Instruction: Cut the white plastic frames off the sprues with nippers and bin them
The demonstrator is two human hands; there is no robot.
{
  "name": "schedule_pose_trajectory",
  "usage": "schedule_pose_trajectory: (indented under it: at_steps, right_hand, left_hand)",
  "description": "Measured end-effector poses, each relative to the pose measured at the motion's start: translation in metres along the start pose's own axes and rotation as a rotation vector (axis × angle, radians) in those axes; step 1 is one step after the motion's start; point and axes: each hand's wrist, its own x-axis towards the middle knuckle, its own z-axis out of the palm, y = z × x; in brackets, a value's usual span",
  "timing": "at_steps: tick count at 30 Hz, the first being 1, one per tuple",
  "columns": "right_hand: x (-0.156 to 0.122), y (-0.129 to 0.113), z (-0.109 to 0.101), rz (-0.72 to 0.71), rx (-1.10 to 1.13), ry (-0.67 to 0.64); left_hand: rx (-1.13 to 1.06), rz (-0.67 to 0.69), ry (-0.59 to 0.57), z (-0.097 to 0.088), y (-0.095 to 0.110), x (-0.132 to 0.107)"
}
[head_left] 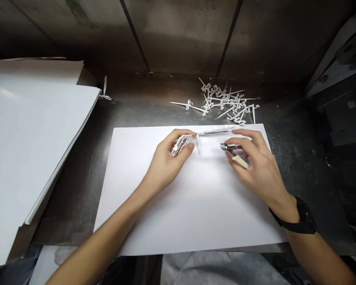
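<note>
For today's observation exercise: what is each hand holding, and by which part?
The left hand pinches a white plastic frame near its far end, between thumb and fingertips. The right hand grips cutters by the cream handles, metal tip free.

Small workshop bench, scuffed dark metal worktop (284,130), heap of clipped white plastic offcuts (225,103), stacked white sheets (26,134)
</note>
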Motion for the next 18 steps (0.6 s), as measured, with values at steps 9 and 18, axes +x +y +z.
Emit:
schedule_pose_trajectory:
  at_steps: [9, 18]
  right_hand:
    - [0.0044, 0.0066, 0.0119, -0.083, -0.115, -0.122]
    - [0.0017, 0.0014, 0.0072, 0.056, 0.119, -0.161]
  left_hand:
    - [0.083, -0.067, -0.080, 0.0035, -0.0048, -0.0038]
    - [0.179, 0.098, 0.049, -0.0035, -0.0069, -0.0011]
